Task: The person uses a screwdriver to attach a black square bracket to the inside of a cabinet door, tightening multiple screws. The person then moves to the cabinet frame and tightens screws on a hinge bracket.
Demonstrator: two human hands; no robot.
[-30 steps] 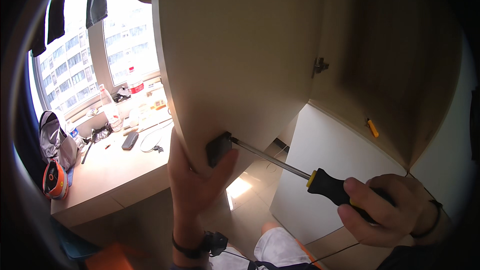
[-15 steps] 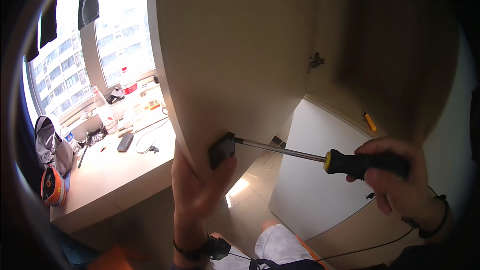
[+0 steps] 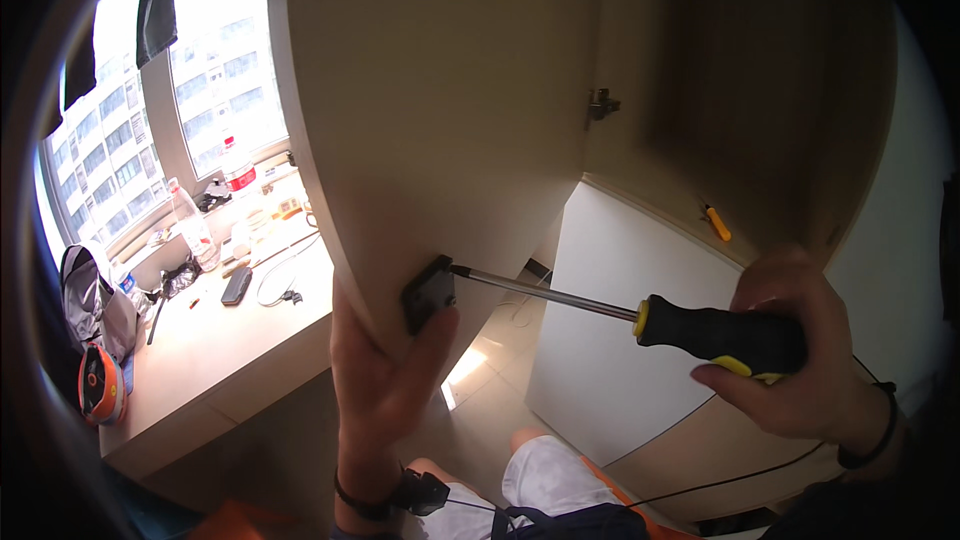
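At the door (image 3: 450,90), the left hand (image 3: 385,380) pinches a dark plate (image 3: 428,295) while the right hand (image 3: 818,390) grips a screwdriver (image 3: 660,322) lengthwise nearly level, tip leftward.

Bottle with red label (image 3: 237,172): left of the frame; print too small to read.
Clear bottle (image 3: 194,225): left of the frame; reddish marking, illegible.
Orange-and-black object (image 3: 103,385): lower left of the frame; small mark, unreadable.

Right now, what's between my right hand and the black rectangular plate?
The head view shows the black and yellow screwdriver's handle front and its silver metal shaft.
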